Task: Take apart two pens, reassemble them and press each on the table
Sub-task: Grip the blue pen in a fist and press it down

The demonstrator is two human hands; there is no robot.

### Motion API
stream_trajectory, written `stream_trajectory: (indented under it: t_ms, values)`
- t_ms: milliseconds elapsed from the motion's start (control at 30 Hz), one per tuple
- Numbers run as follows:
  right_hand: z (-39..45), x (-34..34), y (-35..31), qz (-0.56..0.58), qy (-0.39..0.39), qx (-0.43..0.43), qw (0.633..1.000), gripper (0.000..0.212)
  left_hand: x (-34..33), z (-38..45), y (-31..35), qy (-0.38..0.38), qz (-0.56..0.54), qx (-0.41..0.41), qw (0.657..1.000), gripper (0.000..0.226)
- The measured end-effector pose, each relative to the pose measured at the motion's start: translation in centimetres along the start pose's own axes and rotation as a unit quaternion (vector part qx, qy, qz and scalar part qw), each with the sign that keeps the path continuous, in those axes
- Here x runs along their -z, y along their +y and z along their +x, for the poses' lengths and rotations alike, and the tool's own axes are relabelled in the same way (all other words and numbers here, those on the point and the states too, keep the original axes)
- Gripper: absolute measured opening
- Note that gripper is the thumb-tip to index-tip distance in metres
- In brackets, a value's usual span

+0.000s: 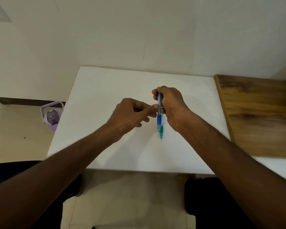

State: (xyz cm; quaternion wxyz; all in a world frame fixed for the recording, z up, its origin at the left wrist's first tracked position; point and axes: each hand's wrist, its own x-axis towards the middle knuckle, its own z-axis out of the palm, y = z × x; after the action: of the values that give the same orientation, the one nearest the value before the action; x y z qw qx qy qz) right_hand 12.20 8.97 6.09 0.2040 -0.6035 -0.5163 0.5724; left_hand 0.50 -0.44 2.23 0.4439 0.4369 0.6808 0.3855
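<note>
My right hand (172, 104) grips two pens together above the white table (106, 96), tips pointing toward me. The blue pen (159, 119) has a clear barrel and a blue grip. Beside it, the green pen (161, 129) shows its green grip and metal tip, reaching a little lower. My left hand (130, 113) is just left of the pens, and its thumb and forefinger touch the blue pen's clear barrel. The pens' upper ends are hidden inside my right fist.
A wooden board (257, 116) lies along the table's right side. A purple bottle (51, 115) stands on the tiled floor left of the table. A pale wall rises behind the table. My knees show below the front edge.
</note>
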Motion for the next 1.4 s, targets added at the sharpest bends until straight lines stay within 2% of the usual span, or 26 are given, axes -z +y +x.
stream_trajectory:
  t_ms: [133,200,233,300,367,433,500,633,700,967,1167,1233,1300,1400]
  values:
    - [-0.3,-0.2,0.7,0.045,-0.024,-0.022,0.998,0.035,-0.4,0.2,-0.1,-0.014,-0.036,0.004,0.999,0.022]
    - [-0.2,-0.2,0.9,0.022,-0.045,-0.025,0.998,0.035,-0.4,0.4,-0.1,-0.023,-0.053,0.021,0.998,0.023]
    - [0.0,0.1,1.0,-0.021,-0.057,-0.023,0.998,0.035,-0.4,0.6,-0.1,-0.021,-0.046,0.029,0.998,0.024]
    - [0.6,1.5,1.0,-0.205,-0.055,0.019,0.977,0.043,-0.6,1.0,-0.6,-0.004,-0.012,0.051,0.999,0.024]
    - [1.1,3.4,1.2,-0.369,0.004,0.093,0.925,0.058,-0.9,1.4,-1.4,0.025,0.045,0.079,0.996,0.024]
    - [1.3,5.0,1.5,-0.435,0.061,0.131,0.889,0.057,-1.2,1.8,-2.2,0.040,0.080,0.112,0.990,0.026]
    - [1.6,5.5,2.1,-0.464,0.053,0.130,0.875,0.052,-1.4,2.3,-2.6,0.034,0.094,0.130,0.986,0.027]
    - [1.3,4.8,2.5,-0.510,-0.020,0.087,0.856,0.050,-1.3,3.3,-2.5,0.045,0.155,0.122,0.979,0.028]
    - [1.2,4.8,2.5,-0.530,-0.022,0.096,0.842,0.048,-1.5,3.6,-2.5,0.049,0.166,0.125,0.977,0.028]
    - [1.2,6.1,2.0,-0.530,-0.009,0.114,0.840,0.046,-2.1,4.2,-2.7,0.062,0.184,0.145,0.970,0.031]
    - [1.2,5.9,2.5,-0.511,-0.011,0.154,0.845,0.043,-1.0,3.3,-2.6,0.061,0.219,0.067,0.971,0.036]
    - [1.1,5.2,2.6,-0.488,-0.007,0.187,0.853,0.044,-0.3,3.0,-2.4,0.095,0.275,0.003,0.957,0.035]
    - [0.7,4.0,3.2,-0.493,0.003,0.239,0.837,0.049,0.6,2.2,-2.2,0.126,0.320,-0.081,0.936,0.030]
    - [-0.2,2.5,4.2,-0.506,0.039,0.303,0.806,0.060,2.3,0.7,-2.3,0.125,0.386,-0.176,0.897,0.049]
